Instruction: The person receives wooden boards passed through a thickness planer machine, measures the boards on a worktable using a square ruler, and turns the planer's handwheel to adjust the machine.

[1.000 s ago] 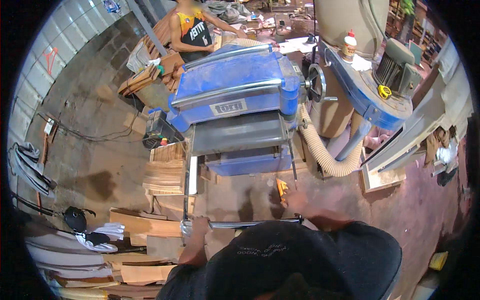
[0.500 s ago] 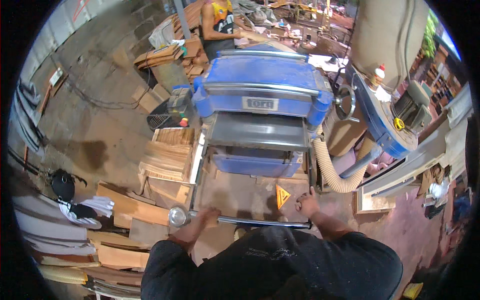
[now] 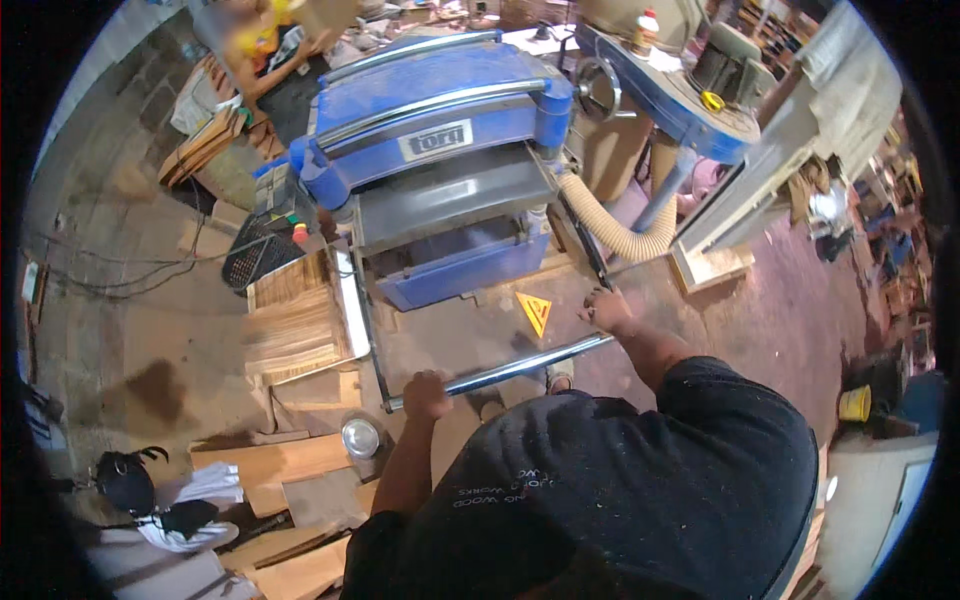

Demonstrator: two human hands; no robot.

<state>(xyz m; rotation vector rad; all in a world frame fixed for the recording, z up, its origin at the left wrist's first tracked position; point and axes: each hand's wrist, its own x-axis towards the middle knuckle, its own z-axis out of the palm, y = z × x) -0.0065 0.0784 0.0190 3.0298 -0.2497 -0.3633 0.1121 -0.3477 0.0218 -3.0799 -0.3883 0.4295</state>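
A blue thickness planer stands in front of me, with a dark metal bed and a framework of rails reaching toward me. A shiny metal roller spans the near end of that framework. My left hand is closed around the roller near its left end. My right hand lies at the right corner of the framework, fingers curled over the side rail; its palm side is hidden. No loose workpiece shows in either hand. A yellow triangular sign is on the floor between the rails.
Stacked striped wood boards stand left of the rails, by a black crate. A round metal tin and loose planks lie nearer. A ribbed hose curves at right. Another person is behind the planer.
My view has turned right, so the planer sits further left and higher. Both hands stay at the near end of the framework. The other person appears further left, beside the planer's far corner.
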